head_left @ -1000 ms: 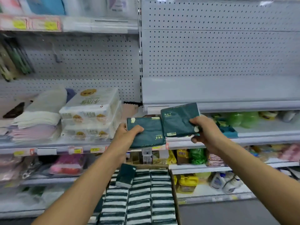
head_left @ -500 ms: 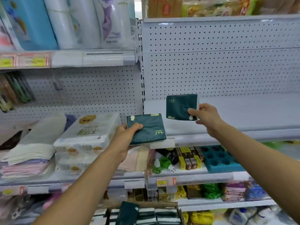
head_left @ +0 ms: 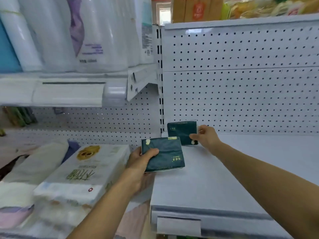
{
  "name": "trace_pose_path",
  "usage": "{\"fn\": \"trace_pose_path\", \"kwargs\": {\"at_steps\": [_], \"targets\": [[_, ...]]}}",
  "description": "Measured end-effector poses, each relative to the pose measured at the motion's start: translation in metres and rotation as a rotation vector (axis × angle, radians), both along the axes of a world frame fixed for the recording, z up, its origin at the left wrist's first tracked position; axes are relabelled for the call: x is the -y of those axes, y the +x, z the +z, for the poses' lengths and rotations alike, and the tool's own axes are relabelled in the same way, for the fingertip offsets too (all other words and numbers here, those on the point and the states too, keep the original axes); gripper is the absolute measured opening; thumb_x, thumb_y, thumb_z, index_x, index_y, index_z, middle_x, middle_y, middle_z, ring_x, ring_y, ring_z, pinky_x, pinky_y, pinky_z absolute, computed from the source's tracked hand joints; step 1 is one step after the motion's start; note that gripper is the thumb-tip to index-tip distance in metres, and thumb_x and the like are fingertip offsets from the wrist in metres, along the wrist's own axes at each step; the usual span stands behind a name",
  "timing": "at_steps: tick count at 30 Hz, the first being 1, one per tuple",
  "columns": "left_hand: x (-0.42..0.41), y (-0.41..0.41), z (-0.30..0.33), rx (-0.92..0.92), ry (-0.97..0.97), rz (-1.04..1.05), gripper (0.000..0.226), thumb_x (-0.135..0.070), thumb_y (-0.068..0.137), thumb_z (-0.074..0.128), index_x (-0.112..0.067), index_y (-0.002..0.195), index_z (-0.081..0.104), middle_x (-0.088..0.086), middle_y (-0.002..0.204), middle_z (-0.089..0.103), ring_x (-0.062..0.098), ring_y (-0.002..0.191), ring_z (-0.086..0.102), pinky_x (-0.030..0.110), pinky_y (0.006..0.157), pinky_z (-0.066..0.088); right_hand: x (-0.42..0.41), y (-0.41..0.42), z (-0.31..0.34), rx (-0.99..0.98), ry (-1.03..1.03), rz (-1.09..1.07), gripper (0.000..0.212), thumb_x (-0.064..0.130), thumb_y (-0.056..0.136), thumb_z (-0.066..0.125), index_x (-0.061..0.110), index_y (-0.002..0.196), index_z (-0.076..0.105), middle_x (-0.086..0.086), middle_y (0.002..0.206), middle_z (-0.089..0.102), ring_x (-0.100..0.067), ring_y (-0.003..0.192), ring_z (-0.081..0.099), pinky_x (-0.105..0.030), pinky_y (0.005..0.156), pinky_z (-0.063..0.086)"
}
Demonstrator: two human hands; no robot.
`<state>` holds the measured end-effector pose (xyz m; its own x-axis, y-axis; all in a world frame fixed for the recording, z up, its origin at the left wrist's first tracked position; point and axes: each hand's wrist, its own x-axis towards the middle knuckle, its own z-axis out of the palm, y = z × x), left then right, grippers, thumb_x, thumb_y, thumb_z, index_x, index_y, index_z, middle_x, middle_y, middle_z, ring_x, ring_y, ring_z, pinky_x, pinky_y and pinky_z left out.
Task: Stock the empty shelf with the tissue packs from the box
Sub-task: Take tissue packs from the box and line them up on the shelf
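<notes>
So the right hand is pinching a dark green plastic-wrapped tissue pack by its right edge, thumb on the front and fingers behind, standing it upright in the back left corner of the empty white metal shelf, right up against the white pegboard back panel. Makes sense to me: start at the back corner and fill forward and sideways so the rows stay neat. Can't quite tell if the bottom edge is already resting on the shelf or just a hair above it.

The left hand grips a second dark green tissue pack lying flat, thumb on top and fingers underneath, hanging over the shelf's left front area. My guess is it's queued up to go next to the first one. The box itself isn't in view.

Writing-wise: both packs have small light characters printed on them, but they're too small and blurry for me to read. There's a pale mark in one corner of each. On the neighbouring shelf to the left sits a white multi-pack of tissues with a golden round logo and big green characters, also not legible to me. The blank white price-tag holder on the shelf's front edge has nothing in it.
</notes>
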<state>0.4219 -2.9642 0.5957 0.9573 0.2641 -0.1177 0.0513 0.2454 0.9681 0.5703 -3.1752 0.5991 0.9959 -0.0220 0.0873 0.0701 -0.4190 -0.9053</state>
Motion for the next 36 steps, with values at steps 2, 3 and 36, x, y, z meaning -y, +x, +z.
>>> {"fn": "trace_pose_path", "kwargs": {"at_steps": [2,3,36], "targets": [[0.002,0.014,0.001,0.007,0.011,-0.005,0.028,-0.015,0.087,0.071,-0.009,0.113,0.066,0.012,0.099,0.076,0.03,0.093,0.071,0.036,0.082,0.057,-0.008,0.026,0.0,-0.004,-0.013,0.005,0.029,0.009,0.083,0.075,0.013,0.07,0.049,-0.003,0.066,0.05,-0.016,0.06,0.046,-0.024,0.055,0.038],[0.002,0.02,0.001,0.017,0.017,-0.013,0.028,-0.015,0.087,0.07,-0.008,0.114,0.066,0.012,0.099,0.076,0.03,0.094,0.072,0.036,0.083,0.058,-0.011,0.037,0.0,0.002,-0.017,0.01,0.029,0.009,0.083,0.075,0.013,0.069,0.05,-0.002,0.065,0.05,-0.016,0.06,0.047,-0.024,0.054,0.038],[0.035,0.133,-0.006,0.182,0.569,-0.039,0.058,-0.035,0.094,0.065,-0.024,0.144,0.038,-0.008,0.149,0.035,0.005,0.13,0.037,0.024,0.099,0.031,0.075,0.019,0.005,0.006,0.167,0.086,0.025,0.004,0.084,0.073,0.014,0.105,0.066,-0.003,0.095,0.068,-0.009,0.077,0.061,-0.014,0.06,0.043]]}}
